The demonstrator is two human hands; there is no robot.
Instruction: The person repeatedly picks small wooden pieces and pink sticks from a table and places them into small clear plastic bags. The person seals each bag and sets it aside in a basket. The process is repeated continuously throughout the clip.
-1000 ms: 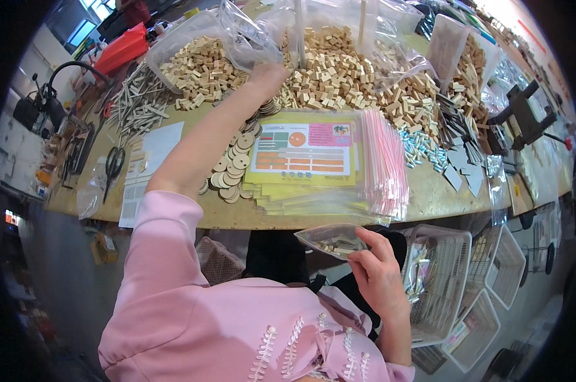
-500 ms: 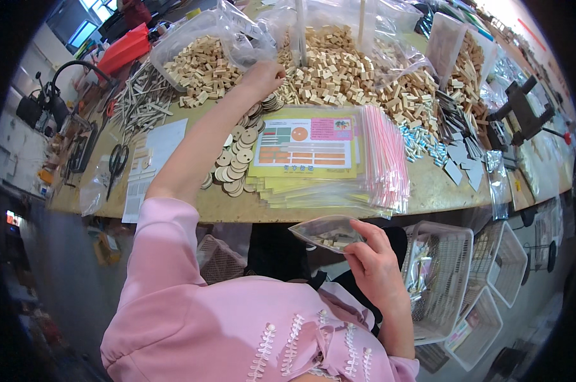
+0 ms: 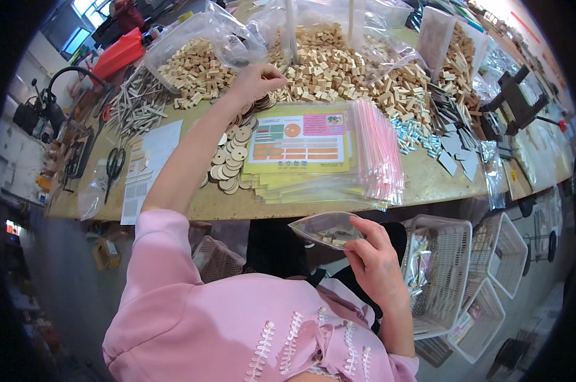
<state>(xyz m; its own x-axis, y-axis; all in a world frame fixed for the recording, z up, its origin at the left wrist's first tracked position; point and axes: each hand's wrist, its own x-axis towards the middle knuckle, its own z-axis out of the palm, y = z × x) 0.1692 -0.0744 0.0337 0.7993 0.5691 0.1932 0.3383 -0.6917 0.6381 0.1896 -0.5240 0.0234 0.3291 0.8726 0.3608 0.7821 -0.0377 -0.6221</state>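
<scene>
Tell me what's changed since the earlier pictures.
The left hand has drawn back slightly toward the person, near the heaped wooden blocks; whether it took a piece can't be told. No letting go shows. The right hand keeps holding the open clear bag with small pieces inside. The round discs and yellow printed packets stay in place.

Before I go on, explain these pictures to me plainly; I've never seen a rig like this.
There is no machine: a person works barehanded, seen from a fisheye camera on their head, so straight edges bend. The right hand holds an open clear bag with small pale pieces inside. The left hand is beside heaped wooden blocks; I can't tell whether it grips anything. On the table also lie wooden discs, printed yellow sheets and scissors.
</scene>
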